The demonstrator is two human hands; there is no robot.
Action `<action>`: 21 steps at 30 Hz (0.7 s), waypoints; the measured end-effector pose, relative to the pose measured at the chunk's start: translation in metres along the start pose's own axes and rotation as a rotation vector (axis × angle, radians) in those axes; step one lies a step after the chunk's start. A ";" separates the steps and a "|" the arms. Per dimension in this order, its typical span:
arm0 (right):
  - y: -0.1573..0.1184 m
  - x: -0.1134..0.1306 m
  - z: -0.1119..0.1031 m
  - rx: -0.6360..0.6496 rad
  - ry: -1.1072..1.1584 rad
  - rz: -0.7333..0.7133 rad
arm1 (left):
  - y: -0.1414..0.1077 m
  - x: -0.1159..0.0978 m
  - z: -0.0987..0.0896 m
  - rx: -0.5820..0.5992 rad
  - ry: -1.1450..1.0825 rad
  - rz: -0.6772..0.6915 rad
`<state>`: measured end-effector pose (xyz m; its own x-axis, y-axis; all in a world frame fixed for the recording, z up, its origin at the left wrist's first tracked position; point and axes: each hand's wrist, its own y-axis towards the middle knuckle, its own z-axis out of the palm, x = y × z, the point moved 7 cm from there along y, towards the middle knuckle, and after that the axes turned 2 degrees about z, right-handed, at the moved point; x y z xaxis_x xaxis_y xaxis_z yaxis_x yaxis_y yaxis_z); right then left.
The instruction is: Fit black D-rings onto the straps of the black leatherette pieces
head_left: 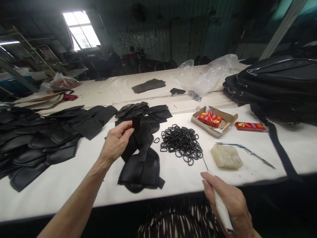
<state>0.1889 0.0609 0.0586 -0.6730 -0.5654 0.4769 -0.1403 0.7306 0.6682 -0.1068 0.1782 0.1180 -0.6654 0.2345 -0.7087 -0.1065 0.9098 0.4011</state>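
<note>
Left of the heap of black rings (pixel 182 142) on the white desk (pixel 178 181), the left hand (pixel 117 142) pinches a black strap (pixel 136 125) between thumb and fingers, its short end pointing up, away from the person. On the near right side of that heap, the right hand (pixel 228 200) is wrapped around a white-handled tool (pixel 222 210), its long axis slanting from lower right to upper left, the thin metal shaft aimed at the heap's right edge.

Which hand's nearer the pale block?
Right. The right hand, holding a white-handled tool, is just on the person's side of the pale block. The left hand is well off to the block's left, past the ring pile.
</note>
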 end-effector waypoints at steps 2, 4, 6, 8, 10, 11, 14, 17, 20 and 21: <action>0.010 0.000 0.012 0.011 0.126 0.044 | -0.012 -0.001 -0.011 0.065 -0.191 -0.166; 0.022 -0.001 0.029 0.048 0.238 0.084 | -0.030 0.004 -0.009 0.186 -0.354 -0.352; 0.037 0.001 0.051 0.119 0.231 0.087 | -0.050 0.013 0.002 0.336 -0.436 -0.477; 0.052 0.005 0.077 0.232 0.103 0.052 | -0.065 0.024 0.012 0.399 -0.352 -0.462; 0.068 0.010 0.102 0.307 0.032 0.011 | -0.073 0.032 0.016 0.306 -0.097 -0.310; 0.076 0.012 0.113 0.334 0.002 -0.010 | -0.076 0.033 0.016 0.235 0.049 -0.223; 0.093 0.017 0.147 0.409 -0.099 -0.067 | -0.088 0.034 0.021 0.092 0.364 -0.141; 0.100 0.019 0.177 0.477 -0.187 -0.131 | -0.094 0.031 0.025 0.063 0.437 -0.158; 0.099 0.020 0.196 0.546 -0.231 -0.196 | -0.096 0.032 0.031 0.097 0.353 -0.192; 0.098 0.020 0.200 0.567 -0.240 -0.214 | -0.097 0.034 0.033 0.107 0.329 -0.213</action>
<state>0.0169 0.1982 0.0197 -0.7221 -0.6675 0.1819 -0.6066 0.7372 0.2976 -0.0942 0.1096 0.0362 -0.8394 -0.0690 -0.5392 -0.2012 0.9609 0.1902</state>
